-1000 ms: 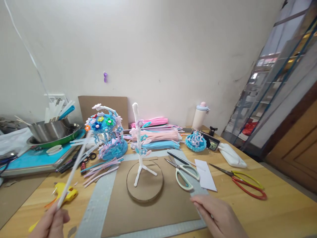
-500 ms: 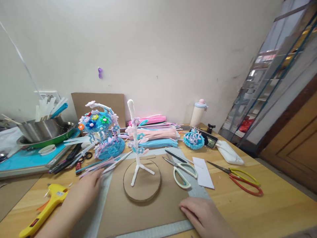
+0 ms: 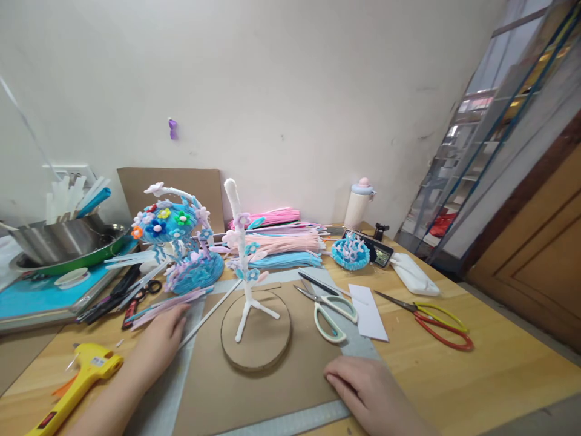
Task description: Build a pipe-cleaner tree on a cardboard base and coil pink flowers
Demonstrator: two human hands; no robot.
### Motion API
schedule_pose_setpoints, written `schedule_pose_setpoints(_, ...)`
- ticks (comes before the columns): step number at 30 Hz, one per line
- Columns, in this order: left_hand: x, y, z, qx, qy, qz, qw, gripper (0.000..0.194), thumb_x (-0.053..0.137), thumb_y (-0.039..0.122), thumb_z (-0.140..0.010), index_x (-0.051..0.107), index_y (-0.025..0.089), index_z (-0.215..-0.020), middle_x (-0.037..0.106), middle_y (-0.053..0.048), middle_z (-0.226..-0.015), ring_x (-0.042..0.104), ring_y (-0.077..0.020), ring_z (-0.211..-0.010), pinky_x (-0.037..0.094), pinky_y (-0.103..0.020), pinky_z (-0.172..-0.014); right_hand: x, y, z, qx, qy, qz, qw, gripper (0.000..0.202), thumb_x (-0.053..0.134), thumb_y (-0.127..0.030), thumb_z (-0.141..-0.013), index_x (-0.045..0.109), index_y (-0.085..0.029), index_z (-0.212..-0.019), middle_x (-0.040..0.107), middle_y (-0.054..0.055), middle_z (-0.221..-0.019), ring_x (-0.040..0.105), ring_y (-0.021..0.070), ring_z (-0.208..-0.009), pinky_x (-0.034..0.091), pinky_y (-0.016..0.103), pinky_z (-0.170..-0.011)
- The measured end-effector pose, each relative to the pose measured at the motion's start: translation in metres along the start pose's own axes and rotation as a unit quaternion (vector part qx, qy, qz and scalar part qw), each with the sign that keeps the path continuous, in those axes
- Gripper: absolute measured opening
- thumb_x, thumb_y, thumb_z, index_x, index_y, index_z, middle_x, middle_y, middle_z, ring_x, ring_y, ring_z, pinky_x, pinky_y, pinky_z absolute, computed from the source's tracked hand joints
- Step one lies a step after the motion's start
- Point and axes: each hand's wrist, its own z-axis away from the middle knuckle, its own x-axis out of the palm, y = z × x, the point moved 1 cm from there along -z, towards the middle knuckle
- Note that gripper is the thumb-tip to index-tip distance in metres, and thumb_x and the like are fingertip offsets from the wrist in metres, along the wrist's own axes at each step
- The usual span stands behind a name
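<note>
My left hand (image 3: 164,334) is closed at the left edge of the cardboard, beside loose pink, blue and white pipe cleaners (image 3: 175,304). From its fingers a white pipe cleaner (image 3: 211,310) slants up to the right; the grip itself is partly hidden. My right hand (image 3: 358,383) rests with curled fingers on the cardboard sheet (image 3: 299,387), and nothing shows in it. Between the hands, a white fuzzy stem (image 3: 246,284) with pastel flowers and leaves stands on splayed legs inside a cardboard ring (image 3: 256,367).
White-handled scissors (image 3: 330,330) and a white card (image 3: 368,313) lie right of the ring, with red-and-yellow scissors (image 3: 442,327) farther over. A yellow glue gun (image 3: 86,372) is at left. Behind stand a blue flowered craft (image 3: 195,272), pipe-cleaner bundles (image 3: 285,243) and a bottle (image 3: 356,209).
The near end of the white pipe cleaner has come down and away from the loose bunch beside my left hand. My right hand stays put; the whole view has shifted slightly.
</note>
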Motion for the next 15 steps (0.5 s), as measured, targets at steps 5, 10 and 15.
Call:
schedule_pose_setpoints(5, -0.009, 0.025, 0.019, 0.036, 0.029, 0.030, 0.998, 0.046, 0.034, 0.042, -0.088, 0.053, 0.017, -0.122, 0.055, -0.009, -0.131, 0.047, -0.0246, -0.123, 0.034, -0.041, -0.104, -0.017, -0.018, -0.009, 0.016, 0.001, -0.036, 0.999, 0.023, 0.038, -0.026, -0.093, 0.060, -0.024, -0.088, 0.066, 0.000, -0.080, 0.061, 0.0155, -0.075, 0.042, 0.025, -0.067)
schedule_pose_setpoints(10, -0.005, 0.080, 0.038, 0.036, -0.107, -0.006, 0.994, 0.083, 0.053, 0.055, -0.074, 0.030, 0.011, -0.141, 0.031, -0.014, -0.148, 0.030, -0.0287, -0.135, 0.028, -0.042, -0.109, -0.047, -0.050, -0.056, -0.023, -0.054, -0.042, 0.997, 0.029, 0.044, -0.027, -0.090, 0.055, -0.026, -0.117, 0.062, 0.004, -0.111, 0.057, 0.0183, -0.100, 0.043, 0.030, -0.086)
schedule_pose_setpoints(15, 0.005, 0.112, 0.035, 0.021, -0.142, -0.051, 0.988, 0.103, 0.064, 0.058, -0.061, 0.030, 0.003, -0.140, 0.024, -0.020, -0.149, 0.021, -0.0324, -0.137, 0.022, -0.043, -0.111, -0.021, -0.052, -0.106, -0.033, -0.097, 0.010, 0.995, 0.055, 0.045, -0.039, -0.089, 0.037, -0.016, -0.139, 0.031, 0.011, -0.147, 0.026, 0.0259, -0.135, 0.020, 0.039, -0.110)
